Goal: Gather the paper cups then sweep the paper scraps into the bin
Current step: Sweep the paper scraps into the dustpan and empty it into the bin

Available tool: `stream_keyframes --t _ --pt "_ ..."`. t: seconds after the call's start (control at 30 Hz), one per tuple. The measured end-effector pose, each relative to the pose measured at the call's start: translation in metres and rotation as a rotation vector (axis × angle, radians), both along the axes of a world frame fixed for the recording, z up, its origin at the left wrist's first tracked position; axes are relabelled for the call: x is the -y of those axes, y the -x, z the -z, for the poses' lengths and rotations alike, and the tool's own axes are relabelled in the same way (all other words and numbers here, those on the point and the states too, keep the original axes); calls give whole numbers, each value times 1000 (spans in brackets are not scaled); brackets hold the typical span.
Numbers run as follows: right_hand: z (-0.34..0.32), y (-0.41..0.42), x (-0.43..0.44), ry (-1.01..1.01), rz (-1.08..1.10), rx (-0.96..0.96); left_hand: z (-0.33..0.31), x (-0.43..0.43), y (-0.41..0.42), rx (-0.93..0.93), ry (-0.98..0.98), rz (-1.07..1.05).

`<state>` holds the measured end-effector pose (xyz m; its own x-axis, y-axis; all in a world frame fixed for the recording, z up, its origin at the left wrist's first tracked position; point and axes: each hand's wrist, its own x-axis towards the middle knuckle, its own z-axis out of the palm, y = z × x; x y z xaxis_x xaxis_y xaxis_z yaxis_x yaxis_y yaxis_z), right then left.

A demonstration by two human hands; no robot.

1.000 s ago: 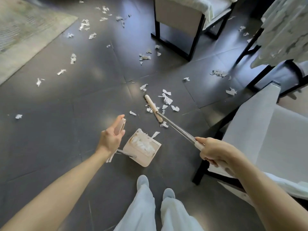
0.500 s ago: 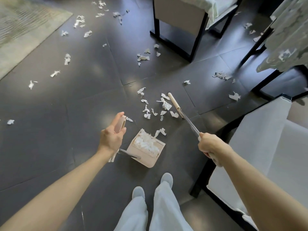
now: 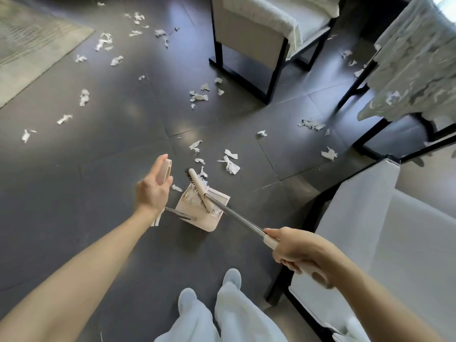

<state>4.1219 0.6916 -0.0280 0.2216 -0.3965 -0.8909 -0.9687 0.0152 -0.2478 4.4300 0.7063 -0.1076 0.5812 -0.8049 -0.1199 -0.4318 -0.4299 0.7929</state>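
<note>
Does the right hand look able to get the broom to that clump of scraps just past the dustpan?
Probably yes. The right hand grips the broom by its long handle, its head sits at the dustpan, and the scraps lie just beyond on bare floor with nothing between.

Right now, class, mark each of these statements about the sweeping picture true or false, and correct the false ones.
1. The right hand grips the broom by its long handle. True.
2. The broom head lies over the mouth of the dustpan. True.
3. The left hand hangs empty. False: it holds the dustpan handle.
4. Every scrap is already in the dustpan. False: many paper scraps lie scattered across the floor.
</note>
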Motion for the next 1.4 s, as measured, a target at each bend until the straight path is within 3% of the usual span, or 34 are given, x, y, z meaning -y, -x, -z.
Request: stream_keyframes --t 0.47,0.67,1.1,1.4 --pt "-49 -100 94 247 177 251 -84 74 -132 80 309 -181" --pt "-41 -216 159 348 229 389 -102 144 -246 101 402 -183" --pt "-49 -475 326 327 376 617 -161 339 -542 205 507 -80" --pt "-48 -645 531 354 495 865 -171 530 -682 193 559 -33"
